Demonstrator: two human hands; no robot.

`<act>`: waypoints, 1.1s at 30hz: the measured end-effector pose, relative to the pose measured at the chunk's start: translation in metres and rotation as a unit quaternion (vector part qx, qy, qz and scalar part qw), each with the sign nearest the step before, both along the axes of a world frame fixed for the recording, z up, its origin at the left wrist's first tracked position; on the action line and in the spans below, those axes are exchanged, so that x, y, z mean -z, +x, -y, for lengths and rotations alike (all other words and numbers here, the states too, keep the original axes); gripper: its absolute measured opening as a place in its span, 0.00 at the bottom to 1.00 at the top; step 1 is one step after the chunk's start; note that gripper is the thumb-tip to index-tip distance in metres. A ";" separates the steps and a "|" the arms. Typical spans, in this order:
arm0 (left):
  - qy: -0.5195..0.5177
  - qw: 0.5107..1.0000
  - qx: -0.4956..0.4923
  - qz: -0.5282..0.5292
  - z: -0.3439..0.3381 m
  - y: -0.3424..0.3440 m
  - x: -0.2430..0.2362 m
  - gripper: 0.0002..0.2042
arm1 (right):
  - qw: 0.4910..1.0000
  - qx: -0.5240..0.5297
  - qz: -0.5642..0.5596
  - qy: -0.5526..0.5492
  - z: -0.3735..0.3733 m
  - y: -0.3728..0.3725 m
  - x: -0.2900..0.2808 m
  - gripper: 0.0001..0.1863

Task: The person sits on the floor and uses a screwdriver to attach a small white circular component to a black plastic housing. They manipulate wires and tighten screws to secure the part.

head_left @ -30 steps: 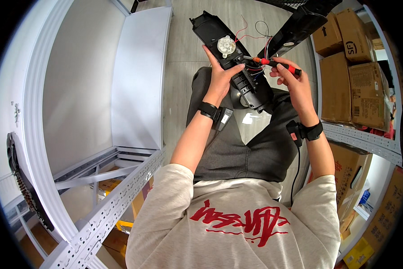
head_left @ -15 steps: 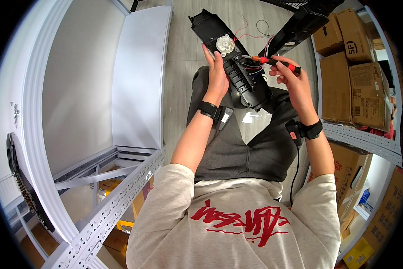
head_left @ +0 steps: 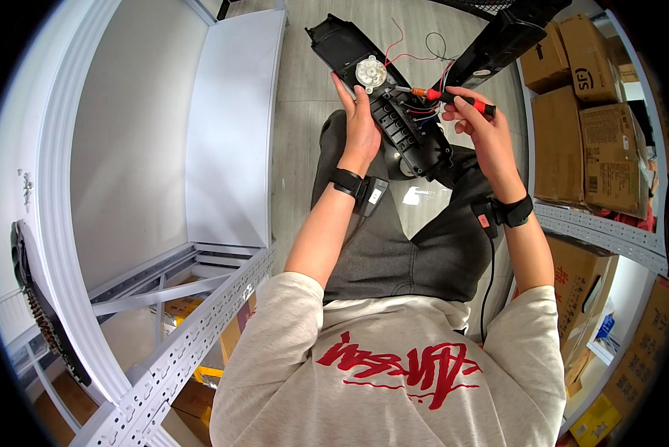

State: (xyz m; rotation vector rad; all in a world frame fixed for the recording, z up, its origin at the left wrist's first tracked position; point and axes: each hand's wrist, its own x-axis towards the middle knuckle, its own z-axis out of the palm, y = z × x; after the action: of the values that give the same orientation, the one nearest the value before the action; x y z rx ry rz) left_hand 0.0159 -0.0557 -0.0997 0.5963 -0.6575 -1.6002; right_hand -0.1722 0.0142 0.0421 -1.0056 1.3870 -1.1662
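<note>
A long black plastic housing [head_left: 416,153] lies slanted over my lap, its inner side up. My left hand [head_left: 360,130] grips its left edge, thumb on the inside by a round white plastic part [head_left: 370,73] with red wires. In my right hand [head_left: 485,132] is a red and black screwdriver [head_left: 461,99], pinched near its handle. The shaft points left, its tip close to the housing just below the white part; whether it touches cannot be seen. Thin coloured wires [head_left: 422,112] run from the housing toward a second black casing [head_left: 491,48] at the upper right.
A grey metal shelf with cardboard boxes [head_left: 558,141] stands close on my right. To the left are a white panel [head_left: 234,127] and a perforated metal frame [head_left: 178,365]. Both wrists wear black straps with small devices; a cable [head_left: 488,298] hangs from the right one.
The housing and the white part have shifted slightly left in my left hand. My right hand has moved the screwdriver a little left and up with them.
</note>
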 end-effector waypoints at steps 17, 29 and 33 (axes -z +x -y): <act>-0.051 0.997 -0.016 0.056 -0.003 0.002 -0.004 0.17 | 1.000 -0.004 0.009 -0.002 0.003 0.002 0.001 0.19; -0.043 0.997 0.006 0.062 -0.003 -0.001 0.002 0.10 | 0.999 -0.022 -0.030 -0.016 0.009 0.004 -0.002 0.18; -0.043 0.991 0.003 0.125 -0.007 0.000 -0.001 0.08 | 0.998 -0.027 -0.050 -0.020 0.010 0.008 -0.004 0.17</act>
State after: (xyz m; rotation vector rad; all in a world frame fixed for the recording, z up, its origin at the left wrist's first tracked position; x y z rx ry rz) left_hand 0.0161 -0.0490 -0.0984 0.7384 -0.9104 -1.5076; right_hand -0.1639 0.0038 0.0463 -1.1365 1.4109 -1.1215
